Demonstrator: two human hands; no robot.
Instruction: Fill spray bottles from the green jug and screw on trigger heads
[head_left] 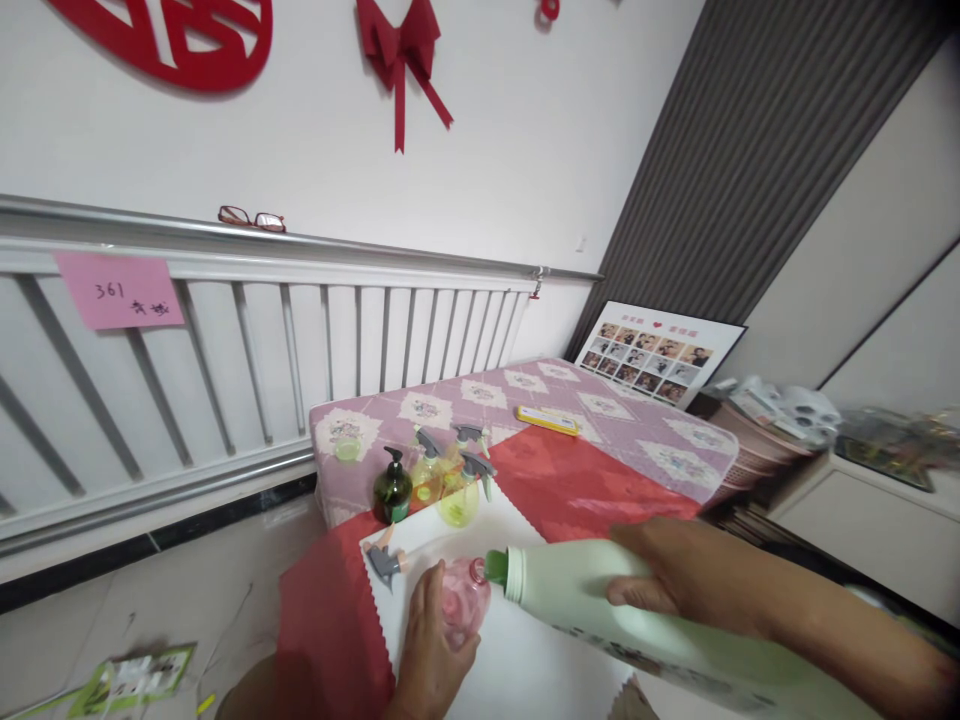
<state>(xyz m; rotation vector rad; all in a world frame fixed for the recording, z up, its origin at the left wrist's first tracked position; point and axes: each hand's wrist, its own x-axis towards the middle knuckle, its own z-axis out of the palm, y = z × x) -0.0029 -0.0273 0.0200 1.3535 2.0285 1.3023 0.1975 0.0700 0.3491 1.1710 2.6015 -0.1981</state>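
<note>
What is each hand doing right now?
Left hand: closed around the small pink bottle.
Right hand: closed around the large pale-green bottle, holding it tilted.

A pink bottle (463, 606) is held by the left hand (429, 648), a tilted green bottle (566, 580) by the right hand (660, 562).

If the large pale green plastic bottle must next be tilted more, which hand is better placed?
Probably the right hand: it grips the pale green bottle, whose green spout points at the small transparent pink bottle. The left hand is busy holding the pink one.
</note>
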